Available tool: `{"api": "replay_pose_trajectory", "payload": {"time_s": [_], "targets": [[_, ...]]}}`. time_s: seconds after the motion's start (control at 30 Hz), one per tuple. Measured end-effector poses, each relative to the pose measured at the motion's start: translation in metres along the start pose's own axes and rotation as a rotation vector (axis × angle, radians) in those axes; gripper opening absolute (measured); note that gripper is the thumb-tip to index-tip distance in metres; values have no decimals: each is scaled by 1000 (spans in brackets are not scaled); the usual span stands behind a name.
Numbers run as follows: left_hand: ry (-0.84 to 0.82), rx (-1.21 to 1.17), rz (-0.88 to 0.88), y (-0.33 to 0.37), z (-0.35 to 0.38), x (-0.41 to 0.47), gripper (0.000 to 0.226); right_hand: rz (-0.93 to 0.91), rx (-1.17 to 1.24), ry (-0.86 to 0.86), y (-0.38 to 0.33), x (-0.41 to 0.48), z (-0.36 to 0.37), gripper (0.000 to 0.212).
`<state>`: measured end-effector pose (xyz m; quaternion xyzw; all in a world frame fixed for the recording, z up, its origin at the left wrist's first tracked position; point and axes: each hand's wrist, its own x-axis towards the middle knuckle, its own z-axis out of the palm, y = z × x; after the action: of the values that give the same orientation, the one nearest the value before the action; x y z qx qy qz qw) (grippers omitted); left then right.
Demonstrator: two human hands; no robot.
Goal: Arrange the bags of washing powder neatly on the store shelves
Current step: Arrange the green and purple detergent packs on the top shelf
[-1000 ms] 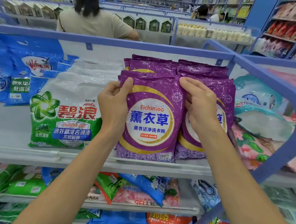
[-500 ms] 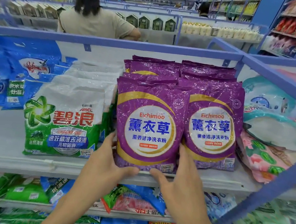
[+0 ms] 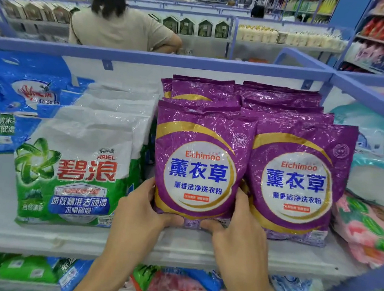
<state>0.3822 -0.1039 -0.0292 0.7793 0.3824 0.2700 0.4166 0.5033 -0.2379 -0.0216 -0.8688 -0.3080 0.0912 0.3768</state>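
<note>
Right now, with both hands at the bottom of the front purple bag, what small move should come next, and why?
Probably nudge the front purple bag slightly back, so it lines up with the purple bag beside it. The left hand and right hand grip its bottom corners, and its base sits a little nearer the shelf edge than its neighbour's.

I stand in a shop: blue-framed shelves carry stacked washing powder bags facing out, further stocked aisles run behind, and another person browses the next row.
</note>
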Motion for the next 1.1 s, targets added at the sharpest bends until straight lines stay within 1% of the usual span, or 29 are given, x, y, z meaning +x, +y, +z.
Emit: {"api": "replay_pose_trajectory", "payload": {"time_s": [0.1,0.2,0.27,0.37,0.47,0.53,0.6,0.67,0.77,0.9,1.0,1.1], "targets": [[5,5,-2,0,4,1,73,-39,42,26,8,4,1,83],[-9,0,10,1,3,-3,79,-70,99,19,11,1,1,81],[-30,17,27,2,1,-3,83,-81,130,30,12,-1,4,81],[-69,58,55,4,-4,-4,82,-88,159,70,13,-5,6,79],[-95,111,83,2,-7,-5,77,-88,129,110,11,-9,8,77],[-108,137,102,2,-10,-6,72,-105,118,144,8,-12,7,81],[-94,177,145,1,-11,-9,63,-130,89,170,8,-17,6,87],[-66,200,199,0,-14,-18,54,-171,71,186,9,-25,6,86],[-46,254,236,-2,-20,-37,48,-172,59,157,12,-41,6,81],[-44,397,314,-17,-31,-67,53,-204,-4,106,25,-63,8,66],[-63,482,287,-29,-41,-99,58,-269,-99,91,36,-87,7,61],[-68,559,292,-46,-51,-134,59,-307,-111,63,43,-115,9,61]]}}
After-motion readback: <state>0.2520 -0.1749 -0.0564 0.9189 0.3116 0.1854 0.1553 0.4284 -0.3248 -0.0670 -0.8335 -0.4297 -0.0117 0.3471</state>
